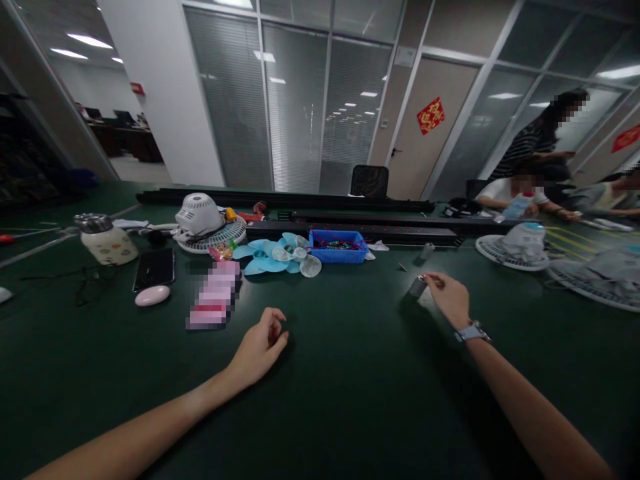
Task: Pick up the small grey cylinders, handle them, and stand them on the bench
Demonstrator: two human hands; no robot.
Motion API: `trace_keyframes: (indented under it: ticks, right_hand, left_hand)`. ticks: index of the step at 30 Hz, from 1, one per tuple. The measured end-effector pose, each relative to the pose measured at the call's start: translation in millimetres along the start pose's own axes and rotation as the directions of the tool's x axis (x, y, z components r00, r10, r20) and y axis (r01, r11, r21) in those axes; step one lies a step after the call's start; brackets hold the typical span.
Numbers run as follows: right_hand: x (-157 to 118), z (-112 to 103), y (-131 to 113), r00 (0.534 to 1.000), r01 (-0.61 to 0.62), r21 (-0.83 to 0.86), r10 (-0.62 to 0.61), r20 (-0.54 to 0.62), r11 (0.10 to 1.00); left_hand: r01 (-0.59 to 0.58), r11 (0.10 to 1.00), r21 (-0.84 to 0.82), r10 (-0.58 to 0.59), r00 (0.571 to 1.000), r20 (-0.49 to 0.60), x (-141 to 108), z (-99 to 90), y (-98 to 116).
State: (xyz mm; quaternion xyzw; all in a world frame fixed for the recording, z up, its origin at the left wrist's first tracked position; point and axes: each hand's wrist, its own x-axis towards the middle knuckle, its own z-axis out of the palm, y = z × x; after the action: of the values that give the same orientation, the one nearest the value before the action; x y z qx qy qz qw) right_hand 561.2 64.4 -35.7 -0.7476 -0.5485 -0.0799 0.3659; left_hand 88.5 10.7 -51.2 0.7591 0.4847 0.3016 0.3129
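Observation:
My right hand (450,300), with a watch (473,331) on its wrist, pinches a small grey metal cylinder (417,287) by its top. The cylinder is slightly tilted, close above or on the green table (340,387); I cannot tell whether it touches. A similar grey cylinder (427,251) stands just beyond, and a tiny brownish piece (403,267) lies to its left. My left hand (260,343) hovers or rests over the table with fingers loosely curled and thumb apart, holding nothing. Nearest to it are light-blue fan blades (275,255) and a pink blurred item (217,293).
A blue bin (340,255) of small parts with red wires stands behind the blades. White fan housings (200,217) sit at left and others (523,243) at right. Left are a jug (107,243), a phone (155,269) and a pink oval case (153,295). Black rails (370,233) cross behind; people are at right.

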Motion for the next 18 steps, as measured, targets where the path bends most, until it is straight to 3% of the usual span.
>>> trace_keyframes:
  ticks: [9,18]
  right_hand:
    - [-1.2,1.7,-6.5,0.996,-0.077,0.063,0.079,-0.033,0.995]
    - [-0.8,9.6,5.0,0.996,-0.085,0.085,0.085,0.0,0.993]
  left_hand:
    - [-0.026,0.999,0.028,0.026,1.0,0.012,3.0,3.5,-6.7]
    - [-0.03,0.998,0.055,0.028,0.999,0.031,1.9,2.2,-5.5]
